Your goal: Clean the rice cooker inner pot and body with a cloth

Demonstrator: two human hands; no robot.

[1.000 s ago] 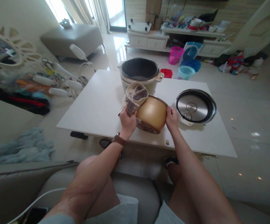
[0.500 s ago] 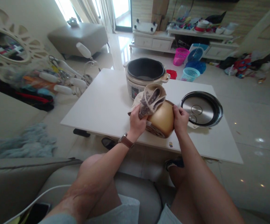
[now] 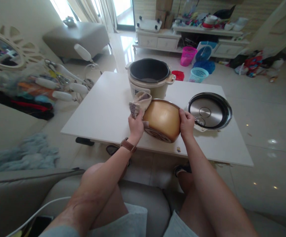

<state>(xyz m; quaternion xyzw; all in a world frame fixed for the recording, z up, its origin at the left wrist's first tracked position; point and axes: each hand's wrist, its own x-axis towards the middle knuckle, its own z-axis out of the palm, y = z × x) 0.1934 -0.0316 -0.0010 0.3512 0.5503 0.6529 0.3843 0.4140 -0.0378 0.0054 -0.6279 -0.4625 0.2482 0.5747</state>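
Observation:
A gold-coloured inner pot is held tilted above the near edge of the white table, its base turned partly toward me. My right hand grips its right side near the rim. At the pot's left side, my left hand is closed on a beige and grey cloth, which touches the pot's side. Behind them stands the cream electric cooker, without its lid, showing a dark inside. To the right lies the round cooker lid, its metal inner face up.
The white table carries the cooker and lid. Beyond it on the floor are a pink basket, a light-blue basket and a red container. A white branched lamp stands left of the table. I sit on a grey sofa.
The cloth has moved from the front of the pot to its left side, uncovering more of the gold surface. My left hand has shifted left, while my right still grips the pot.

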